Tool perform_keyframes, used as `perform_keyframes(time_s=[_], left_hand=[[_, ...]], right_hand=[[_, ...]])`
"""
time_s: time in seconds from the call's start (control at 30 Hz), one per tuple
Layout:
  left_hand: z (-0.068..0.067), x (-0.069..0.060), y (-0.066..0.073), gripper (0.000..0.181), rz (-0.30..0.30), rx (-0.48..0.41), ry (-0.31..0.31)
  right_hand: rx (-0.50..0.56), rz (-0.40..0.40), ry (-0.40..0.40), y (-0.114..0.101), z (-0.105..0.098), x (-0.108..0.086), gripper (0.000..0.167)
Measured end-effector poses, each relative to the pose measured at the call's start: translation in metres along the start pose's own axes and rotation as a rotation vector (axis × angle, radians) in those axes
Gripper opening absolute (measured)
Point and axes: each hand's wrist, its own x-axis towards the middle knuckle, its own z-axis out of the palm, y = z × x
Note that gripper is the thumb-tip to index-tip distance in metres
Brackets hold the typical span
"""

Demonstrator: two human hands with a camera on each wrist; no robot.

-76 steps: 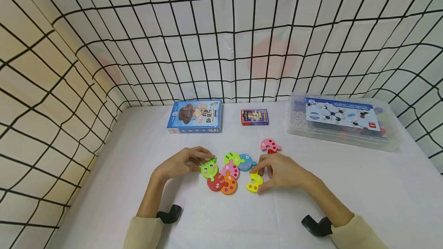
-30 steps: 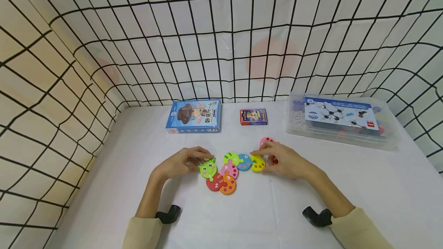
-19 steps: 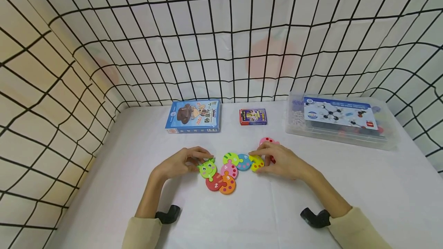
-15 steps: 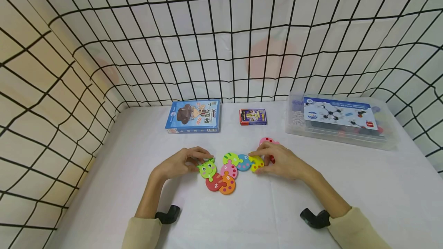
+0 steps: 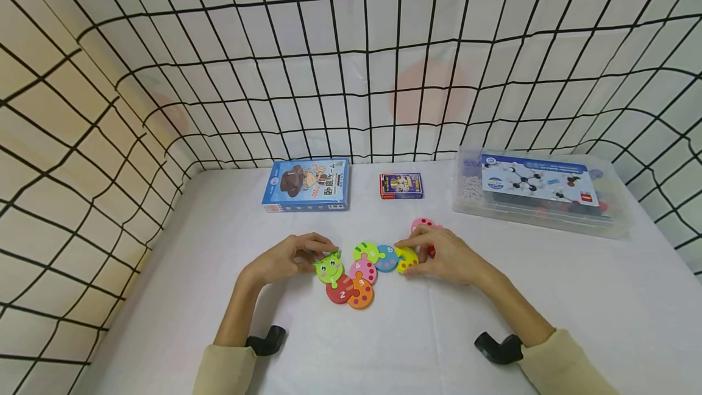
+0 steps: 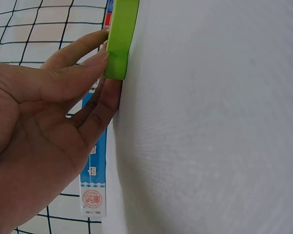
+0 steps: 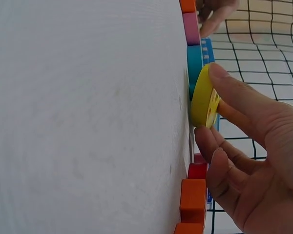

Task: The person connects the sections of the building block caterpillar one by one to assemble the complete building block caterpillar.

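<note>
My left hand [image 5: 290, 259] pinches the edge of a green caterpillar-head puzzle piece [image 5: 329, 268] with a smiling face. Linked to it runs a chain of numbered pieces: red 2 [image 5: 340, 290], orange 3 [image 5: 361, 294], pink 4 [image 5: 364, 269], green 5 [image 5: 366, 252] and blue 6 [image 5: 387, 258]. At the chain's right end my right hand [image 5: 446, 256] holds a yellow spotted piece [image 5: 407, 259] between thumb and fingers. In the right wrist view the yellow piece [image 7: 203, 97] stands tilted against the blue piece [image 7: 195, 63]. My right hand partly hides a pink piece [image 5: 422, 222] and a red one.
Behind lie a blue game box [image 5: 307, 185], a small purple card box [image 5: 401, 186] and a clear plastic case [image 5: 540, 194] with a molecule picture. In the right wrist view, orange pieces [image 7: 193, 201] sit below my right hand. Black netting [image 5: 351, 72] surrounds the white table.
From 2.5 seconds ago, my right hand has carried the yellow piece away from me and turned it, up to the blue piece's right side. During the last half second both hands stay nearly still.
</note>
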Motion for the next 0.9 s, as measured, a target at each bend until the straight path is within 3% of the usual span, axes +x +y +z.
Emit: perform_keyframes(time_s=[0.33,0.9], left_hand=[[0.0007,0.0014,0.0019,0.048,-0.021,-0.002,0.006],[0.0013,0.0013,0.0023,0.051,-0.036,0.012,0.009]], right_hand=[[-0.051,0.041,0.043,-0.0006,0.0022,0.0004,0.049],[-0.022,0.057,0.053,-0.0024,0.0066,0.0005,0.047]])
